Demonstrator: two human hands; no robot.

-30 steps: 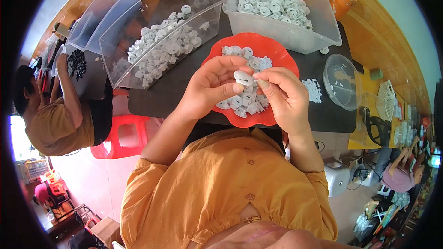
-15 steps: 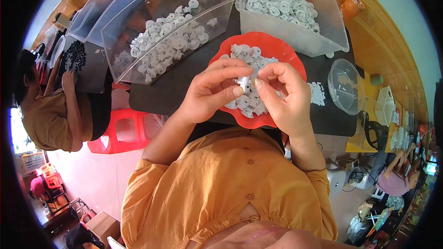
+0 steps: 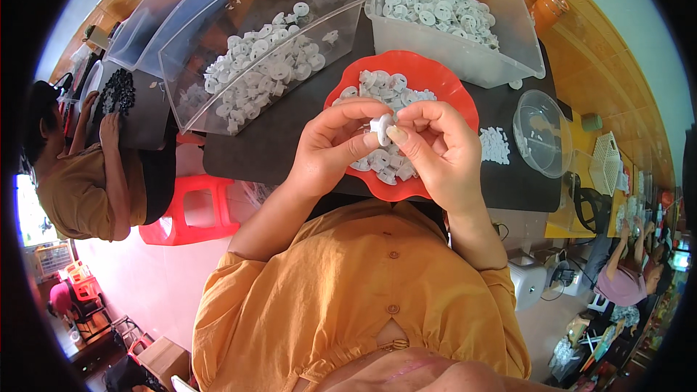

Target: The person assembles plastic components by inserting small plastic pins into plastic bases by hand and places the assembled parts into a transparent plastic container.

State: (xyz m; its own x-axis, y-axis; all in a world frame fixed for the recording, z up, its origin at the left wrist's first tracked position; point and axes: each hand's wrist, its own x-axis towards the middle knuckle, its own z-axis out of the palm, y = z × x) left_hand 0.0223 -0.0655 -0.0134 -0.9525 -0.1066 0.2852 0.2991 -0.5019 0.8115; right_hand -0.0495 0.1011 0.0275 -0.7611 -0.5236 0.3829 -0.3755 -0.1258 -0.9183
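Between both hands, above the red scalloped bowl (image 3: 451, 87), is a small white plastic part (image 3: 382, 129) with a round disc face. My left hand (image 3: 330, 147) pinches it between thumb and fingers. My right hand (image 3: 446, 151) is closed on its other side, thumb tip pressed against it. Fingertips cover some of the part, so its full shape is hidden. Similar white plastic parts (image 3: 382, 86) fill the bowl beneath my hands. To the right of the bowl lies a small pile of tiny white pieces (image 3: 495, 145) on the dark table (image 3: 290, 154).
A clear bin (image 3: 178, 65) of white parts stands far left, a translucent bin (image 3: 450, 54) of them far right. A round clear tub (image 3: 541, 134) sits at the right edge. On the left, a person (image 3: 87, 181) handles black pieces (image 3: 118, 92) near a red stool (image 3: 192, 207).
The white part has turned in my fingers, so its round disc face now shows. Both hands stay over the bowl, shifted slightly left.
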